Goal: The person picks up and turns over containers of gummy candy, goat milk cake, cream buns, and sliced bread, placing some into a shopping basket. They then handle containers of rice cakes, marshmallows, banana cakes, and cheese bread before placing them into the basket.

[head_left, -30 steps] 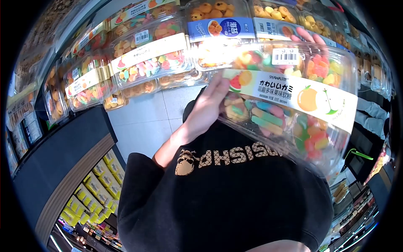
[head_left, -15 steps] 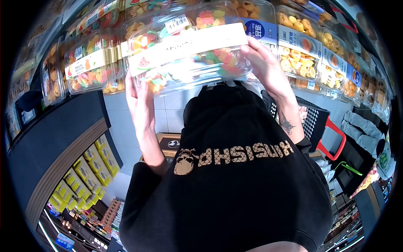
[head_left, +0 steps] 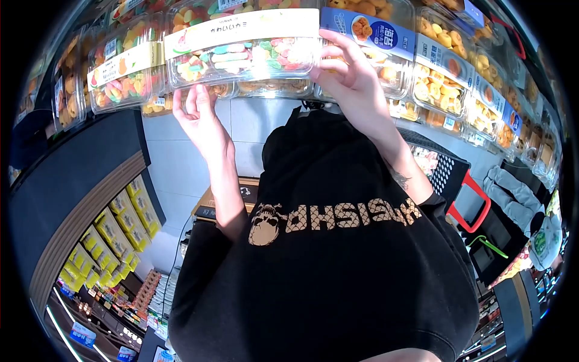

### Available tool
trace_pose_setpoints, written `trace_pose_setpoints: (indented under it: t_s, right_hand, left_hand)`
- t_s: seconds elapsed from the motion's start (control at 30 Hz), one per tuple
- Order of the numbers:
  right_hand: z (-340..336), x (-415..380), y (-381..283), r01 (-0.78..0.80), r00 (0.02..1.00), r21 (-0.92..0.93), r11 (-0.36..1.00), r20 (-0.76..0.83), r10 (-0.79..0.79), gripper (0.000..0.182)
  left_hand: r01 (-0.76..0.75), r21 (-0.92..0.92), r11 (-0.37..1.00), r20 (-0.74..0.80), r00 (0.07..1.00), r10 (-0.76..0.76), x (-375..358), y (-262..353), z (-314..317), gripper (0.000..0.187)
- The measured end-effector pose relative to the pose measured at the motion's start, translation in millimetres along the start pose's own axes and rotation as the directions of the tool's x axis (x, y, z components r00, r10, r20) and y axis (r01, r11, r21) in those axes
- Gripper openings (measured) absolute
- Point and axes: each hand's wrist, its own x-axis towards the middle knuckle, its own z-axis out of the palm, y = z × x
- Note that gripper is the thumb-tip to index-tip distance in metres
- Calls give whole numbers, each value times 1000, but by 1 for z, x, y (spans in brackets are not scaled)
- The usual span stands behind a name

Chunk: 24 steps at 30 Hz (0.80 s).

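A clear plastic box of colourful gummy candy with a cream paper band sits in the row of boxes at the top. At its right end is my right hand, the fingertips pressed against the edge. My left hand is just below the box's front left corner, fingers bent and slightly apart, fingertips at or close to the lower edge. On the left stands a similar candy box. A box with a blue band lies just beyond my right fingers.
More boxes of yellow snacks line the display to the right. A black basket with a red handle is at the right. Yellow packets hang at the left. A wooden-edged box stands beyond my left forearm.
The candy box has moved up and left, away from my body, into the row. My left hand no longer grips its end; my right hand has moved left with it.
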Motion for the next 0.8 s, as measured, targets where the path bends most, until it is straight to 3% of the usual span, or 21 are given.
trace_pose_setpoints:
  t_s: [0.07, 0.17, 0.3, 0.33, 0.4, 0.47, 0.53, 0.6, 0.67, 0.7, 0.73, 0.8]
  right_hand:
    - [2, 2, 2, 9, 999, -6, 1000, -35, -9, 46]
    - [0, 2, 4, 2, 999, 107, 994, -41, 3, 36]
    - [0, -24, 3, 55, 990, -265, 963, -108, -86, 19]
    - [1, -36, 3, 63, 986, -311, 948, -127, -107, 16]
    - [-5, -58, 4, -41, 995, -358, 933, 73, 72, 17]
    - [-15, -73, 26, -263, 929, -318, 911, 171, 328, 19]
    - [-37, -90, 81, -248, 903, -456, 855, 210, 374, 25]
    - [-64, -108, 138, -298, 921, -618, 728, 14, 389, 37]
    - [-94, -112, 175, -553, 833, -505, 662, -323, 450, 46]
    - [-118, -116, 205, -609, 793, -552, 569, -454, 407, 50]
    - [-127, -115, 200, -661, 748, -607, 442, -578, 326, 57]
    - [-154, -109, 209, -721, 690, -583, 375, -654, 310, 65]
  left_hand:
    - [67, -71, 995, 20, 998, -66, 1, 3, 3, 60]
    - [74, -99, 992, 25, 997, -72, 0, 2, 5, 41]
    - [160, -242, 957, 66, 987, -148, -7, -19, -7, 24]
    - [244, -177, 953, 124, 966, -225, -11, -29, -8, 22]
    - [399, -29, 916, 230, 895, -382, -22, -55, -5, 18]
    - [614, 74, 786, 339, 726, -599, -36, -96, -4, 19]
    - [750, 204, 629, 380, 532, -757, -51, -138, 2, 19]
    - [858, 256, 445, 417, 318, -852, -67, -180, 7, 18]
    - [972, 153, 178, 385, 108, -917, -82, -213, 17, 17]
    - [1000, 6, 3, 402, 1, -916, -86, -239, 15, 25]
    - [999, -11, 30, 350, 32, -936, -92, -245, 24, 26]
    - [994, -55, 97, 245, 107, -963, -99, -254, 45, 28]
